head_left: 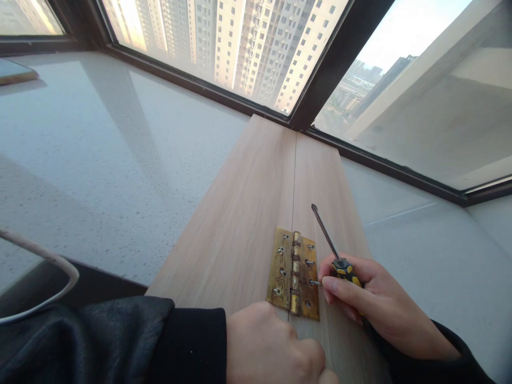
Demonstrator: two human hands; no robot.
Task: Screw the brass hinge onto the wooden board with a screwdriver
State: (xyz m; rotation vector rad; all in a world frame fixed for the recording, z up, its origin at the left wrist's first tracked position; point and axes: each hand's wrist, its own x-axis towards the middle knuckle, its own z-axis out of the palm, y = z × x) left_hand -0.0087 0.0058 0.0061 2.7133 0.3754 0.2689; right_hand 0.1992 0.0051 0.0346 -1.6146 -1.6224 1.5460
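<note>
Right hand (380, 304) grip: screwdriver (334, 250) + screw (314, 282) @ hinge (295, 273) edge

brass hinge (295, 274) flat; screwdriver (332, 248) tilted

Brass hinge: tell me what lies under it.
The brass hinge spans the seam between two wooden boards on the sill. The wood and seam beneath its leaves are hidden.

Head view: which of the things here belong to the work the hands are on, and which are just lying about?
In use:
- brass hinge
- two wooden boards under it
- screw pinched by right hand
- screwdriver in the same hand
- left hand resting on the boards

Lying about:
- white cable, lower left
- flat object at the far left edge, too cropped to identify
- stone sill
</note>
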